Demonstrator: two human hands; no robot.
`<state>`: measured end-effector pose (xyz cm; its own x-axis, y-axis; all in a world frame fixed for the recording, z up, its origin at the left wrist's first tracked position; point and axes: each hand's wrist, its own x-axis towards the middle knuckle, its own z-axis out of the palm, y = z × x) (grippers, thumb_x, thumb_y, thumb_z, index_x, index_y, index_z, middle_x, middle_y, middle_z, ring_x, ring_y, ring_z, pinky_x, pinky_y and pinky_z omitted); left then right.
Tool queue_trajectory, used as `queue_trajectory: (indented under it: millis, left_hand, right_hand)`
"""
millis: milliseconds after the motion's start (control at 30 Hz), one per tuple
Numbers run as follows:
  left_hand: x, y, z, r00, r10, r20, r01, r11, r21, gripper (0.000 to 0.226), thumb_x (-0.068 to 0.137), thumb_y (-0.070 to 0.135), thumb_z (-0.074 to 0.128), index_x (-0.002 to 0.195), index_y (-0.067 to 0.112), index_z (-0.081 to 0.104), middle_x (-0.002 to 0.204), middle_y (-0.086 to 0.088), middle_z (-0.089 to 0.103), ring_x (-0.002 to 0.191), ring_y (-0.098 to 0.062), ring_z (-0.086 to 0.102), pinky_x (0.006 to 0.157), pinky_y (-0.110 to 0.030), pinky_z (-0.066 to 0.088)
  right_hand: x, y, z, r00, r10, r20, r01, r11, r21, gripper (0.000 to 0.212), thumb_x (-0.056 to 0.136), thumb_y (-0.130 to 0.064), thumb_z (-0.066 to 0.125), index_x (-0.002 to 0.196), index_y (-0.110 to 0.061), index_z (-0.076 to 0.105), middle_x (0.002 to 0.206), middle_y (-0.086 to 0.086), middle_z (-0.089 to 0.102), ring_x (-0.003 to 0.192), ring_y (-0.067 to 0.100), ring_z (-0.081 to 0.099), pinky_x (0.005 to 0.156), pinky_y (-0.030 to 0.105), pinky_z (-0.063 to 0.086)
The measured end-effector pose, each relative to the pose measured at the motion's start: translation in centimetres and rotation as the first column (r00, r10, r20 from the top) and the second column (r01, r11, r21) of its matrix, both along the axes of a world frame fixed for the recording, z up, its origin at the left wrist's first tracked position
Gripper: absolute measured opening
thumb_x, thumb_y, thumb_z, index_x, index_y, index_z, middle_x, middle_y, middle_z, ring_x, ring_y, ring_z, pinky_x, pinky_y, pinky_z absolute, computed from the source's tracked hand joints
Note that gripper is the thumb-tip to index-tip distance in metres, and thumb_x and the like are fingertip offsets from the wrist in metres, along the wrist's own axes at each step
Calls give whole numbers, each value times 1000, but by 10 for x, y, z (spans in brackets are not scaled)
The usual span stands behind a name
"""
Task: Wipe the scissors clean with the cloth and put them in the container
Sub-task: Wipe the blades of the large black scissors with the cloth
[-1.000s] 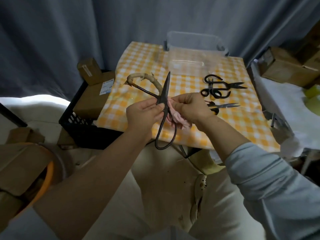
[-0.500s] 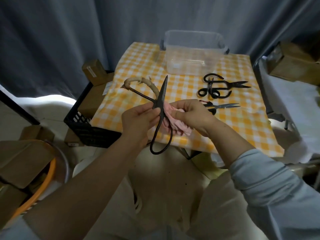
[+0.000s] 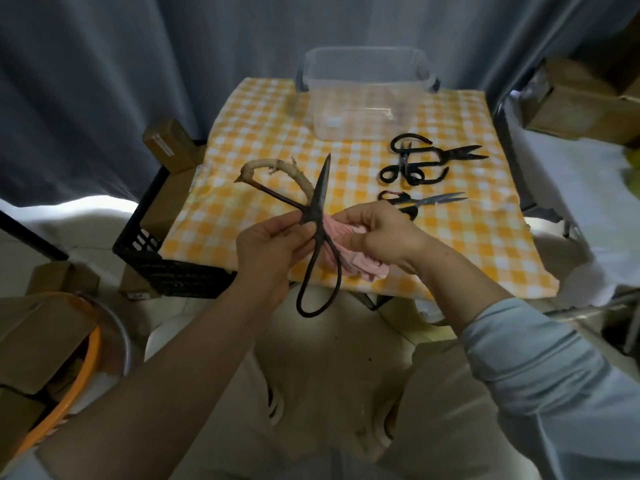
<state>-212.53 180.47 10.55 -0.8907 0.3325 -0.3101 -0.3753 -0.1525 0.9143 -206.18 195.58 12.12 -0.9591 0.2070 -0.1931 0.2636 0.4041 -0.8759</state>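
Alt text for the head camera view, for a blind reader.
The left hand holds large dark scissors near the pivot while the right hand grips a pink cloth against them. A clear container and more scissors sit on the checked tablecloth.

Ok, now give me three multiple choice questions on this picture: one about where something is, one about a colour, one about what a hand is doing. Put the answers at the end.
1. Where does the clear container stand?
A) at the far end of the table
B) on the floor
C) on the person's lap

2. What colour is the cloth?
A) blue
B) pink
C) green

3. What is the left hand doing?
A) lying flat on the table
B) hanging idle
C) pinching the big scissors near the pivot

Answers:
1 A, it stands on the table's far end.
2 B, pink folds show below the right hand, which grips it.
3 C, its fingers close where the scissor arms cross.
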Motion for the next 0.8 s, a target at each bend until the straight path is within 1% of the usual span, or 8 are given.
queue_trajectory:
  millis: [67,133,267,367,433,567,667,800]
  left_hand:
    - [3,3,-2,1000,-15,-2,15,1000,-7,29,82,-6,65,111,-3,60,91,-8,69,74,-13,69,62,-17,55]
    - [4,5,-3,1000,-20,8,20,1000,-12,27,83,-5,65,109,-2,60,89,-8,69,74,-12,69,63,-17,55]
    - [6,6,-1,992,-127,-26,126,991,-41,15,82,-3,66,97,2,67,80,-5,71,72,-14,68,65,-20,55]
    - [10,7,1,988,-145,-47,141,987,-79,17,82,-7,65,82,10,65,68,2,70,64,-11,68,62,-22,57]
    - [9,6,2,992,-111,-61,106,991,-83,19,81,-8,65,80,10,65,67,0,69,61,-11,67,60,-22,57]
    - [7,8,2,992,-109,-63,105,992,-63,17,81,-7,65,94,3,66,78,-7,70,65,-12,68,61,-22,57]
    - [8,10,-1,993,-112,-47,109,992,-67,29,81,-7,66,109,-6,61,87,-12,68,68,-14,68,61,-20,56]
    - [9,10,-2,992,-118,-34,115,990,-82,28,81,-8,66,108,-7,59,87,-11,66,71,-16,67,62,-19,56]
  right_hand:
    - [1,-3,-4,998,-58,-29,59,996,62,18,88,0,61,79,-15,64,68,-7,60,54,-2,55,52,17,46]
    - [-1,-6,-10,992,-108,-61,116,983,140,21,88,-11,64,68,-17,59,63,-2,58,55,3,49,54,23,41]
    - [-3,-6,-13,980,-166,-106,182,971,157,25,88,-25,66,77,-3,66,71,14,64,64,15,54,59,26,43]
    - [0,3,-5,992,-110,-58,117,984,131,9,84,-15,69,81,-7,70,80,11,68,72,13,57,70,29,49]
    - [4,10,1,999,-47,-21,49,993,106,12,83,-3,68,94,-1,71,89,10,71,77,13,61,78,33,54]
    - [12,17,4,1000,-23,-9,23,999,26,25,83,6,64,106,-3,69,86,0,71,73,6,65,75,22,55]
    - [7,7,-1,995,-80,-65,89,984,152,10,86,-12,67,90,-4,71,80,8,66,71,14,56,70,29,47]
    - [2,3,-3,997,-54,-51,65,970,233,15,88,-19,66,89,-4,68,81,15,63,72,15,52,64,26,40]
